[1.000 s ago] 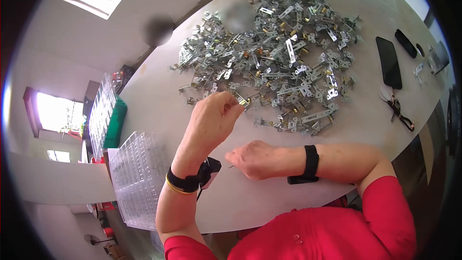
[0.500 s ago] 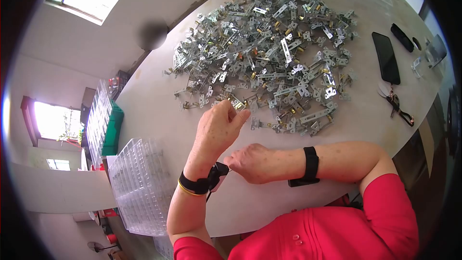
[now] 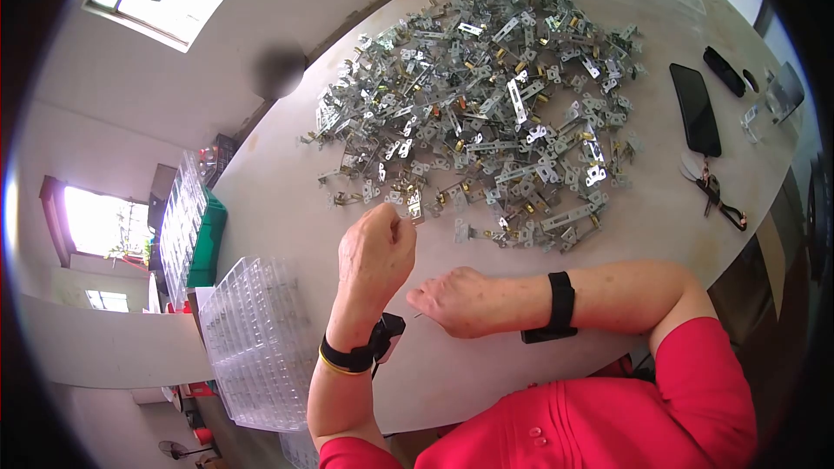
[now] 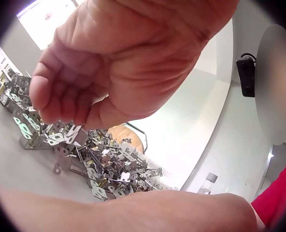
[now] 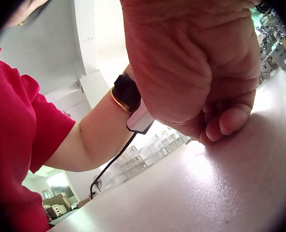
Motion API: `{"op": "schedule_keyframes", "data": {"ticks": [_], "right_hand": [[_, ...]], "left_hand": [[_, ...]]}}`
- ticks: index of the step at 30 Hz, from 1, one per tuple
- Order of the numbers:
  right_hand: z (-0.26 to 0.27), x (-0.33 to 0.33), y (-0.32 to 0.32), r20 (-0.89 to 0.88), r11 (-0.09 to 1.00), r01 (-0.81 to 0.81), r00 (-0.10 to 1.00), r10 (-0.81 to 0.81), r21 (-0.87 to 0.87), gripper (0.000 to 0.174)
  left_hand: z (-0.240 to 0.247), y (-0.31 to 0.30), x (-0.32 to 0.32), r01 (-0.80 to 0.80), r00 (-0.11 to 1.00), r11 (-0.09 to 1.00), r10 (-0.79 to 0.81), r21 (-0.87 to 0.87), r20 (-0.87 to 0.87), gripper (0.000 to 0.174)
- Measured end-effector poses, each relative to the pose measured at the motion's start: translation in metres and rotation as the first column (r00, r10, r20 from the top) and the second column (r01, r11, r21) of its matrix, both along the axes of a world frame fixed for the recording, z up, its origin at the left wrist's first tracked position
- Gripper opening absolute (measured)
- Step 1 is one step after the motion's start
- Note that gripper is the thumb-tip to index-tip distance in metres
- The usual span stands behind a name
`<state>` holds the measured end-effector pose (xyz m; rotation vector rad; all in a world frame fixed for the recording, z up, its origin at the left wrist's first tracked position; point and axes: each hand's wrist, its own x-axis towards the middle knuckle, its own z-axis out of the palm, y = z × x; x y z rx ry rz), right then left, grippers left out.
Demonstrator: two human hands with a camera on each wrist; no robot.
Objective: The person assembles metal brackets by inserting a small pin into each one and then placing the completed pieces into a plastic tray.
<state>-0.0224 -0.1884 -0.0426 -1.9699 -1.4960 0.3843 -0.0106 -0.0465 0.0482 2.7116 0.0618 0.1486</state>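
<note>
Pale tabletop (image 3: 274,178) is spreading past clear plastic trays (image 3: 248,347). The left hand (image 3: 375,252), back uppermost, is easing away from the metal parts (image 3: 486,113), leaving more of the heap's near edge showing; its fingers are curling, their contents unclear. Set apart, the right hand (image 3: 460,300) is pinching a thin piece (image 3: 419,314) low over the surface.
</note>
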Motion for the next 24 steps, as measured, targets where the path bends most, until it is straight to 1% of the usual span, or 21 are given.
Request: {"op": "schedule_keyframes", "data": {"ticks": [2,3,5,6,8,9,11,12,13,14,15,16,17,18,20,23,24], "right_hand": [[0.000,0.000,0.001,0.002,1.000,-0.005,1.000,0.005,-0.008,0.020],[-0.001,0.001,0.002,-0.015,1.000,-0.007,1.000,0.007,-0.008,0.020],[0.000,0.002,0.003,-0.029,1.000,-0.013,0.999,0.012,-0.008,0.020],[0.000,0.003,0.002,-0.036,1.000,-0.020,0.999,0.020,0.000,0.020],[0.002,0.003,0.000,-0.041,0.999,-0.032,0.999,0.033,0.008,0.020],[0.003,0.003,-0.001,-0.054,1.000,-0.026,0.998,0.027,0.014,0.019],[0.011,0.005,-0.001,-0.071,1.000,-0.021,0.997,0.022,0.022,0.018],[0.017,0.008,-0.002,-0.112,0.997,-0.053,0.993,0.047,-0.053,0.018],[0.020,0.009,-0.001,-0.154,0.988,-0.090,0.986,0.070,-0.127,0.017],[0.018,0.009,-0.001,-0.155,0.987,-0.096,0.985,0.076,-0.125,0.017],[0.016,0.008,-0.003,-0.154,0.995,-0.067,0.986,0.055,-0.077,0.017],[0.014,0.006,-0.004,-0.155,0.999,-0.039,0.987,0.034,-0.029,0.016],[0.014,0.006,-0.003,-0.159,0.999,-0.046,0.986,0.041,-0.028,0.016],[0.016,0.006,-0.003,-0.157,0.998,-0.045,0.987,0.037,-0.043,0.017],[0.019,0.007,-0.004,-0.159,0.997,-0.049,0.986,0.039,-0.056,0.017],[0.018,0.007,-0.004,-0.152,0.996,-0.056,0.987,0.045,-0.069,0.018],[0.013,0.005,-0.003,-0.132,0.999,-0.031,0.991,0.025,-0.044,0.018]], "left_hand": [[0.004,0.002,-0.005,-0.004,0.996,1.000,0.002,0.022,0.090,0.019],[0.004,0.004,-0.007,-0.005,0.996,1.000,0.003,0.023,0.091,0.019],[0.006,0.007,-0.011,-0.064,0.992,0.994,0.072,-0.085,0.099,0.021],[0.006,0.011,-0.013,-0.067,0.992,0.994,0.076,-0.086,0.103,0.021],[0.006,0.018,-0.018,-0.137,0.990,0.946,0.142,-0.295,-0.004,0.025],[0.007,0.021,-0.021,-0.139,0.989,0.945,0.145,-0.295,-0.003,0.025],[0.012,0.025,-0.029,-0.207,0.978,0.811,0.150,-0.546,-0.147,0.026],[0.010,0.031,-0.033,-0.211,0.977,0.812,0.154,-0.544,-0.149,0.026],[0.004,0.039,-0.037,-0.242,0.969,0.764,0.154,-0.598,-0.195,0.025],[-0.002,0.046,-0.042,-0.273,0.959,0.711,0.151,-0.648,-0.239,0.025],[-0.005,0.050,-0.047,-0.280,0.958,0.710,0.157,-0.646,-0.241,0.025],[-0.007,0.054,-0.052,-0.300,0.951,0.675,0.154,-0.674,-0.269,0.024],[-0.010,0.059,-0.058,-0.321,0.943,0.639,0.149,-0.699,-0.296,0.023],[-0.012,0.064,-0.064,-0.328,0.941,0.637,0.156,-0.697,-0.300,0.023],[-0.016,0.074,-0.074,-0.373,0.923,0.576,0.150,-0.728,-0.354,0.022],[-0.022,0.086,-0.086,-0.424,0.901,0.557,0.181,-0.714,-0.394,0.022],[-0.023,0.089,-0.088,-0.429,0.899,0.555,0.188,-0.713,-0.395,0.022]]}}
